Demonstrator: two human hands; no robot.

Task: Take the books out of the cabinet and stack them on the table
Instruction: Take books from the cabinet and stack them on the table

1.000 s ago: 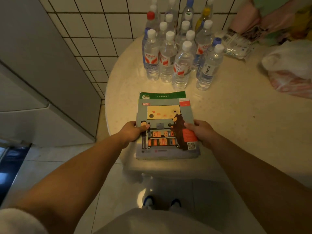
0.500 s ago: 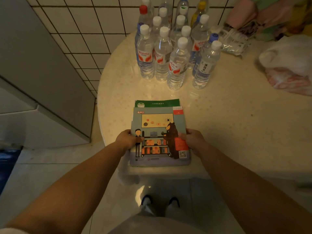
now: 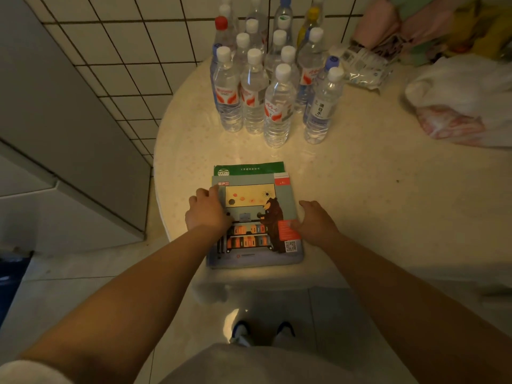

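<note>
A grey-blue book with a bear and shelves on its cover (image 3: 255, 214) lies on top of a green book (image 3: 249, 169), whose far edge sticks out beyond it. The stack rests near the front edge of the round cream table (image 3: 374, 195). My left hand (image 3: 207, 212) rests on the top book's left side, fingers loosely bent over its edge. My right hand (image 3: 314, 220) lies at the book's right edge, thumb touching the cover, fingers relaxed on the table.
Several clear water bottles (image 3: 266, 87) stand in a cluster behind the books. Plastic bags (image 3: 460, 101) and a wrapped packet (image 3: 363, 65) lie at the back right. A grey cabinet (image 3: 55, 134) stands to the left against the tiled wall.
The top book has been set down on the stack. Both hands have loosened their pinch on its sides; the left hand has slid further up the left edge.
</note>
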